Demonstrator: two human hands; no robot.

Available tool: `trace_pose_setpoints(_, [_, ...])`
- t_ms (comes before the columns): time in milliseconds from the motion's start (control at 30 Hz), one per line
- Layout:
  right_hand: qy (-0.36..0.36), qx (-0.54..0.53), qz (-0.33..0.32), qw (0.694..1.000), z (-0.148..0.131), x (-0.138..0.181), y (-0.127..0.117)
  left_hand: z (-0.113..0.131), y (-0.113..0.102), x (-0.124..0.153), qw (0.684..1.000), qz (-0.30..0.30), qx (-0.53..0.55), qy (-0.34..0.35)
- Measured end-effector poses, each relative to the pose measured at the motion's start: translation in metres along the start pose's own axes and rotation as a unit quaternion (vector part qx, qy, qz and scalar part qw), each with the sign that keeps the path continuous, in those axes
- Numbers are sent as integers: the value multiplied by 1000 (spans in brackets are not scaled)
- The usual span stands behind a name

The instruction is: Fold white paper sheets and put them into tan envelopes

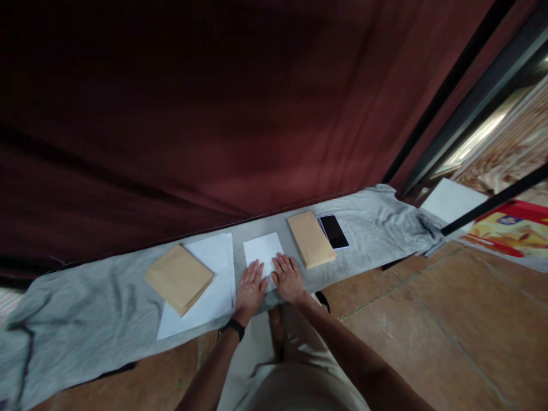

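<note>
A white sheet of paper (pixel 262 245), perhaps folded, lies on the grey cloth straight in front of me. Flat on its near left edge rests my left hand (pixel 250 287), fingers stretched forward. My right hand (pixel 288 278) lies on the near right edge in the same way, palm down with its fingers extended. Neither hand grips anything, and the palms hide the near part of the sheet. Just beyond my right hand is a stack of brown paper envelopes (pixel 311 240). Left of my left hand, larger white sheets (pixel 209 285) lie under more brown envelopes (pixel 180 278).
A dark-screened phone (pixel 334 232) lies beside the right envelopes. The long narrow surface is covered by a rumpled grey cloth (pixel 85 302). Behind it hangs a dark red curtain (pixel 214 131). Tiled floor (pixel 428 319) and a red printed box (pixel 514 231) show at right.
</note>
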State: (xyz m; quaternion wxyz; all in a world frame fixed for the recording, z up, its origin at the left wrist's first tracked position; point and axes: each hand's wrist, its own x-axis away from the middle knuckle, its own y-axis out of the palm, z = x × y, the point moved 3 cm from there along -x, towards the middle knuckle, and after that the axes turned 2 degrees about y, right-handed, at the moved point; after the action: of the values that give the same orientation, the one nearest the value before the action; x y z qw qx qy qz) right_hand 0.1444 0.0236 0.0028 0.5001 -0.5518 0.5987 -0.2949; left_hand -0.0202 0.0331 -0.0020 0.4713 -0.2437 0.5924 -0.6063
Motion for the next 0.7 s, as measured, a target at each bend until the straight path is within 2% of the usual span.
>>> trace_pose_setpoints(167, [20, -11, -17, 1000, -23, -26, 5, -2, 7, 2, 1000, -13, -9, -6])
trace_pose_setpoints(333, [-62, -43, -7, 997, -50, -41, 22, -7, 15, 5, 1000, -26, -6, 2])
trace_pose_setpoints(433, [-77, -29, -4, 997, -40, -41, 27, -6, 14, 4, 1000, -26, -5, 3])
trace_pose_setpoints(533, [-84, -8, -2, 996, -17, -42, 23, -2, 9, 3, 1000, -16, -8, -3])
trace_pose_setpoints(700, [-49, 11, 15, 999, 19, -50, 15, 0, 5, 3, 1000, -7, -22, -7])
